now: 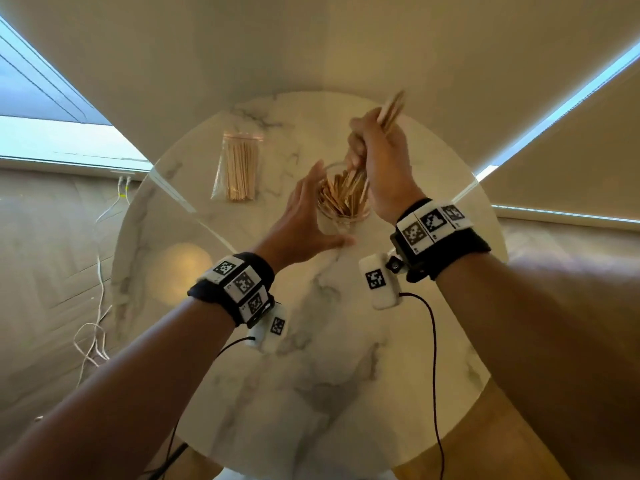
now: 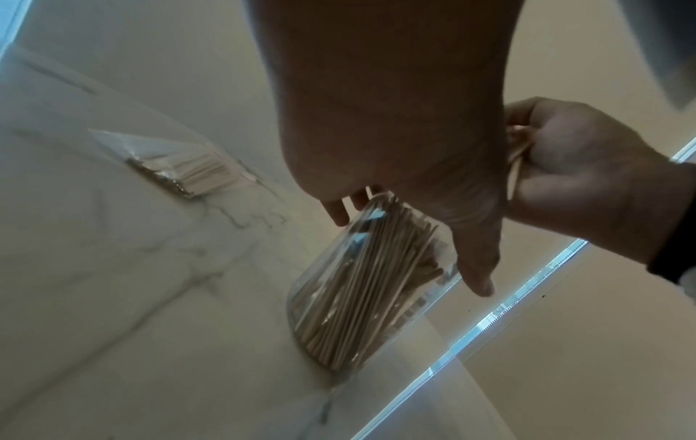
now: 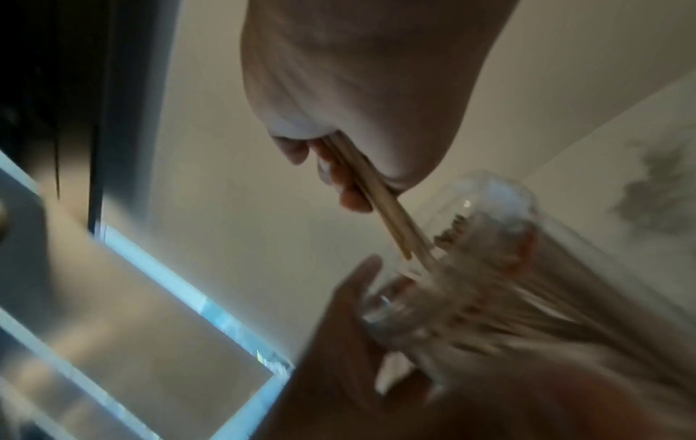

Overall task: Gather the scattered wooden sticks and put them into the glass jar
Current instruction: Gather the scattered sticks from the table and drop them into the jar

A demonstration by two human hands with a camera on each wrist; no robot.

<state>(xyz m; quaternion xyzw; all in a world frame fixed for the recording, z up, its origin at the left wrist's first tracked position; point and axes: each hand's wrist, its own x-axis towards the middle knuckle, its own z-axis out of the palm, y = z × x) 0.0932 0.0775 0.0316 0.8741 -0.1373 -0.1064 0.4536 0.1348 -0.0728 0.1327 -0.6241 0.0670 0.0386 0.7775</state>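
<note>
Centre of the head view, the glass jar (image 1: 341, 206) stands on the marble table (image 1: 311, 375), packed with wooden sticks (image 1: 343, 197). The left hand (image 1: 304, 216) cups its left side, fingers straight, apparently touching the glass. The right hand (image 1: 379, 157) grips a small bundle (image 1: 391, 109) above the mouth. A bag of sticks (image 1: 239, 168) lies upper left.
</note>
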